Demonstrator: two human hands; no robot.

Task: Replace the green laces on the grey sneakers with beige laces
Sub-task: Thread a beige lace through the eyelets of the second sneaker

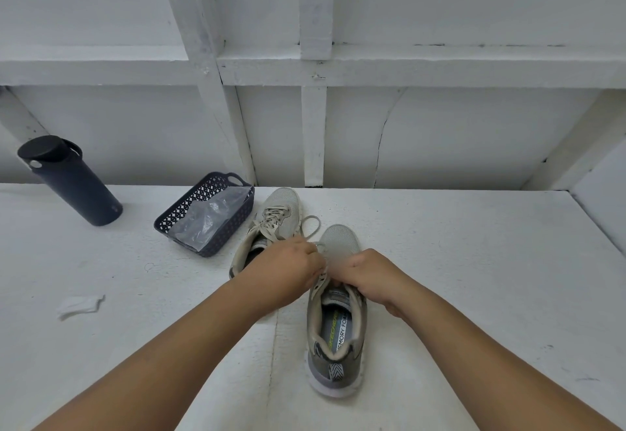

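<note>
White painted shelf [474,261] is carrying everything, w/ a white framed back wall [440,132] rising behind it. Both forearms are reaching in from the near edge toward mid-shelf.

Near grey sneaker [337,322] is sitting approx centre, heel toward the near edge, toe pointing at the back wall; insole print is showing. Far grey sneaker [271,224] is lying just behind-left of it, toe almost at the back edge, already carrying a beige lace [276,219] through its eyelets.

Left hand [291,266] is hovering over the near sneaker's lace area, fingers curling and pinching a beige lace end [313,227] that is looping out toward the far sneaker. Right hand [371,273] is sitting on the near sneaker's right eyelet row, fingers curling in at the tongue; exactly what it is gripping can't tell, fingertips are hiding under the hand.

Dark bottle [72,181] w/ lid is standing upright near the back-left corner. Dark plastic basket [206,217] is sitting btwn bottle and far sneaker, near the back edge, holding crumpled clear plastic [210,217]. Small white scrap [79,305] is lying toward the left edge, well apart from the shoes.
</note>
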